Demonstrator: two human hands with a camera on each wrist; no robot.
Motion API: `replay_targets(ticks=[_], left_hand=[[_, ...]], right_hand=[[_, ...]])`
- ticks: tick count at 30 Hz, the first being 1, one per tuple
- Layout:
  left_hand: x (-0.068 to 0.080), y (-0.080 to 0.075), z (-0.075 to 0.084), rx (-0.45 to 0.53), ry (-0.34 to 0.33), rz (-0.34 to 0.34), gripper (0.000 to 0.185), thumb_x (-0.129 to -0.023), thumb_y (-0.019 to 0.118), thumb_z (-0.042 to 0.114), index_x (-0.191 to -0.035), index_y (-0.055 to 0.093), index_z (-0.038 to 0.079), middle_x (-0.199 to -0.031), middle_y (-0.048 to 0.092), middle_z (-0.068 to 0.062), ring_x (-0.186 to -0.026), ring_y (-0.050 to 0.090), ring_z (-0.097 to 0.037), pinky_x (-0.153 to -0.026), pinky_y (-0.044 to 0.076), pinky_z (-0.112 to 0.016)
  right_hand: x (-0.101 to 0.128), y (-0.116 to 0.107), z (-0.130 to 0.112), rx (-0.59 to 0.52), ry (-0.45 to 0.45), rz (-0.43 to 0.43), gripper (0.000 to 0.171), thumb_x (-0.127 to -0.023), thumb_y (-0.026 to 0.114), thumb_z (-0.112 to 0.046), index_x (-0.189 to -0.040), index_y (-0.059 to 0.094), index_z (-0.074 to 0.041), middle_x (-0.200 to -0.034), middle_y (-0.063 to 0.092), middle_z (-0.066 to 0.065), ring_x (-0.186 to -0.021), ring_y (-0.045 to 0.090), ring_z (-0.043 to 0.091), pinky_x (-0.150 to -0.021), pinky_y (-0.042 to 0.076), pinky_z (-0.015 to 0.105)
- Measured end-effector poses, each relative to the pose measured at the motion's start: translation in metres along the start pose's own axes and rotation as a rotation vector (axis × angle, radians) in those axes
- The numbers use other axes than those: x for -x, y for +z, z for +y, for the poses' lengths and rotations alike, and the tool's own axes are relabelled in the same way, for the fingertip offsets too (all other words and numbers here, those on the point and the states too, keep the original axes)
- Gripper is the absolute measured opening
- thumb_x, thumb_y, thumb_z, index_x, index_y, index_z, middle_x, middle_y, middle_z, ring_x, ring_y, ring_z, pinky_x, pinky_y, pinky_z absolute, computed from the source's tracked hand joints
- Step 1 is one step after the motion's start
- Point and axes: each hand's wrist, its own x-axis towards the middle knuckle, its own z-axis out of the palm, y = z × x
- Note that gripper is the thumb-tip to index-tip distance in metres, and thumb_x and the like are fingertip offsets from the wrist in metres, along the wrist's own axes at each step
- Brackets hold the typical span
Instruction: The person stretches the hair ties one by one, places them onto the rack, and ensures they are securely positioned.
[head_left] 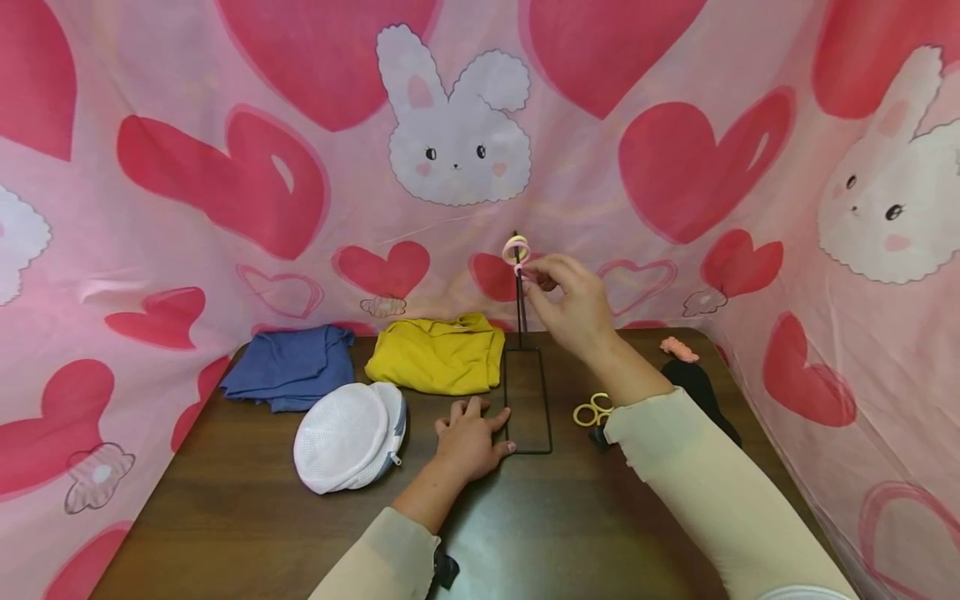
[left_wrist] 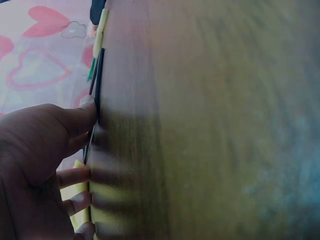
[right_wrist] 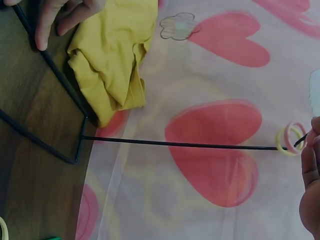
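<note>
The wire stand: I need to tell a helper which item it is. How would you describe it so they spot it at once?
On the brown table, look just right of the yellow cloth. There a flat black rectangular frame lies on the wood, the left hand resting on its edge. This wire stand alone has a thin upright rod, topped with small hair ties at the right hand.

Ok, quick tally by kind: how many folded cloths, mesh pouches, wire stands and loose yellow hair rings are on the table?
Folded cloths: 2, blue and yellow
White mesh pouch: 1
Black wire stand: 1
Yellow hair rings lying on the table: 2
Total: 6
</note>
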Motion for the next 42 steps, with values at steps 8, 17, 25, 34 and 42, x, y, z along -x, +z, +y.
replay_targets(ticks=[8, 17, 25, 34, 42], left_hand=[[0.0, 0.001, 0.0, 0.003, 0.002, -0.004, 0.062, -0.095, 0.067, 0.059, -0.151, 0.055, 0.038, -0.155, 0.042, -0.008, -0.139, 0.033, -0.038, -0.096, 0.032, -0.065], [0.001, 0.003, 0.001, 0.001, 0.01, -0.002, 0.062, -0.094, 0.067, 0.06, -0.151, 0.055, 0.038, -0.153, 0.043, -0.009, -0.138, 0.035, -0.038, -0.095, 0.033, -0.065], [-0.001, 0.004, 0.002, -0.017, 0.008, 0.003, 0.062, -0.094, 0.067, 0.061, -0.151, 0.055, 0.039, -0.154, 0.043, -0.008, -0.138, 0.035, -0.038, -0.095, 0.033, -0.065], [-0.002, 0.004, -0.005, -0.013, 0.001, 0.019, 0.062, -0.093, 0.068, 0.061, -0.15, 0.057, 0.038, -0.153, 0.044, -0.009, -0.138, 0.035, -0.04, -0.094, 0.033, -0.066], [-0.003, 0.004, -0.002, -0.004, 0.001, 0.008, 0.063, -0.094, 0.068, 0.06, -0.151, 0.056, 0.038, -0.154, 0.043, -0.009, -0.139, 0.034, -0.039, -0.096, 0.032, -0.067]], right_hand=[[-0.011, 0.015, 0.012, 0.001, 0.114, 0.043, 0.015, -0.092, 0.076, -0.007, -0.105, 0.078, -0.001, -0.096, 0.073, 0.012, -0.084, 0.068, 0.027, -0.076, 0.058, 0.041], [-0.008, 0.022, 0.024, 0.012, 0.17, 0.058, 0.029, -0.087, 0.075, -0.003, -0.115, 0.074, 0.001, -0.107, 0.071, 0.015, -0.092, 0.066, 0.031, -0.081, 0.056, 0.044], [0.02, 0.015, 0.028, 0.008, 0.227, 0.031, 0.039, -0.084, 0.08, -0.002, -0.121, 0.071, 0.002, -0.109, 0.068, 0.02, -0.089, 0.064, 0.035, -0.08, 0.054, 0.044], [0.048, 0.007, 0.025, -0.028, 0.182, 0.023, 0.033, -0.086, 0.08, -0.001, -0.118, 0.072, 0.001, -0.109, 0.069, 0.014, -0.093, 0.065, 0.027, -0.081, 0.053, 0.038], [0.079, -0.007, 0.026, -0.002, 0.179, 0.015, 0.032, -0.083, 0.083, 0.002, -0.113, 0.075, 0.0, -0.105, 0.071, 0.014, -0.091, 0.067, 0.03, -0.078, 0.056, 0.044]])
